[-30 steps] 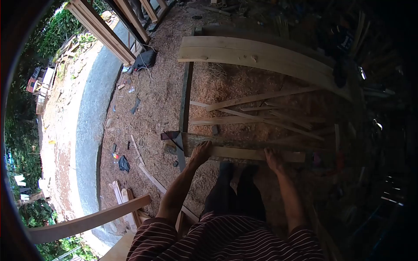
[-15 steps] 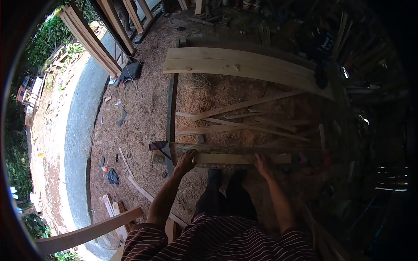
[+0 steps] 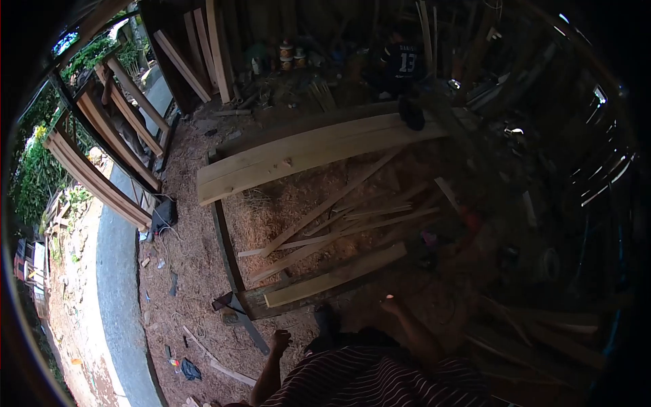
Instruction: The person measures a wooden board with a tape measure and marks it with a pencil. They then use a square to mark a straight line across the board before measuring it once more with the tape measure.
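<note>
A short, pale wooden board [image 3: 336, 275] lies on the near beam of a low wooden frame. Just below its left end is my left hand [image 3: 281, 339], fingers curled in, touching nothing that I can see. My right hand [image 3: 391, 304] is below the board's right end, apart from it, with a small bright spot at the fingertips; the dim light hides whether it holds anything. A wide plank [image 3: 305, 152] spans the far side of the frame. Between plank and board, several thin strips [image 3: 332, 203] lie crossed over wood shavings.
A handsaw [image 3: 251, 332] hangs at the frame's near left corner. Across the frame a person [image 3: 400, 64] in a dark number 13 shirt is low down. A black bag [image 3: 163, 216] lies on the floor at the left. Timbers [image 3: 112, 176] lean near the opening.
Both my hands have come off the short board and drawn back toward my body. The view has turned, and the person in the dark shirt shows more clearly.
</note>
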Available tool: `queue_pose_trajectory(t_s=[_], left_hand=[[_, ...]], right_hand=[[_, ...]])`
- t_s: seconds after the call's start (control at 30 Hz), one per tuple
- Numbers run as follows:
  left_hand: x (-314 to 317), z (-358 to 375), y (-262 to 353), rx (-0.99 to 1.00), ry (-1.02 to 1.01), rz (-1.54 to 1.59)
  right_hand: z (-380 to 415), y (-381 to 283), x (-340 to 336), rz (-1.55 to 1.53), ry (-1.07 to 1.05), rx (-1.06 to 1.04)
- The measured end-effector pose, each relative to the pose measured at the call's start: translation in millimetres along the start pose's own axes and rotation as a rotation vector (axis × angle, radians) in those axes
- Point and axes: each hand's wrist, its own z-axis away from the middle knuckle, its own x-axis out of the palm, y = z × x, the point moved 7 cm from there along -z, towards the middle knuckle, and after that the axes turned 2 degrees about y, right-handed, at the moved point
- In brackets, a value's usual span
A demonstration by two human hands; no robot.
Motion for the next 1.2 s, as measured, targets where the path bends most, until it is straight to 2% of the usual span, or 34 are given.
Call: queue_pose_trajectory(t_s=[0.03, 0.07, 0.1, 0.13, 0.2, 0.23, 0.3, 0.37, 0.4, 0.47, 0.5, 0.53, 0.6, 0.67, 0.73, 0.8, 0.83, 0.9, 0.97, 1.03, 1.13, 1.17, 1.2], left_hand=[[8, 4, -24, -0.053, -0.098, 0.05], [11, 12, -40, -0.074, -0.148, -0.108], [13, 16, -40, -0.052, -0.16, -0.138], [18, 19, -34, 0.043, -0.185, -0.196], [31, 28, -24, 0.221, -0.237, -0.304], [38, 33, -20, 0.303, -0.26, -0.352], [55, 43, -11, 0.453, -0.305, -0.437], [73, 52, -4, 0.602, -0.348, -0.501], [86, 51, -3, 0.601, -0.352, -0.503], [96, 26, -19, 0.076, -0.167, -0.242], [108, 26, -7, 0.102, -0.173, -0.362], [121, 27, 7, 0.129, -0.182, -0.484], [146, 22, 25, 0.139, -0.199, -0.533], [173, 6, 37, 0.254, -0.226, -0.653], [203, -4, 52, 0.32, -0.314, -0.622], [225, 15, 81, 0.327, -0.309, -0.56], [233, 22, 97, 0.35, -0.292, -0.486], [242, 31, 112, 0.359, -0.295, -0.471], [246, 28, 118, 0.372, -0.31, -0.457], [236, 2, 95, 0.23, -0.333, -0.386], [216, -38, 66, 0.139, -0.301, -0.708], [223, -49, 62, 0.442, -0.556, -1.03], [236, -56, 71, 0.457, -0.567, -1.027]], right_hand=[[18, 15, 6, -0.023, 0.024, 0.011], [49, 34, 8, -0.465, 0.097, 0.118], [80, 51, 12, -0.912, 0.171, 0.216], [108, 63, 15, -1.362, 0.242, 0.306], [138, 86, 17, -0.984, 0.168, 0.402], [146, 100, 25, -1.007, 0.177, 0.408], [149, 160, 94, -0.597, 0.042, 0.463], [184, 179, 125, -0.509, -0.032, 0.468], [202, 185, 131, -0.408, -0.103, 0.465], [239, 182, 136, -0.308, -0.141, 0.45], [253, 179, 139, -0.207, -0.176, 0.432], [263, 180, 142, -0.213, -0.178, 0.441], [283, 185, 147, -0.387, -0.066, 0.501], [301, 188, 148, -0.508, -0.048, 0.541], [311, 199, 165, -0.627, -0.036, 0.574], [281, 220, 232, -0.236, -0.1, 0.333], [289, 215, 221, -0.236, -0.1, 0.331], [314, 210, 187, -0.52, 0.097, 0.443], [311, 207, 170, -0.567, 0.108, 0.492], [299, 212, 152, -0.613, 0.134, 0.543], [279, 214, 116, -0.691, 0.128, 0.648], [270, 212, 104, -0.647, 0.154, 0.592], [260, 215, 90, -0.596, 0.182, 0.535]])
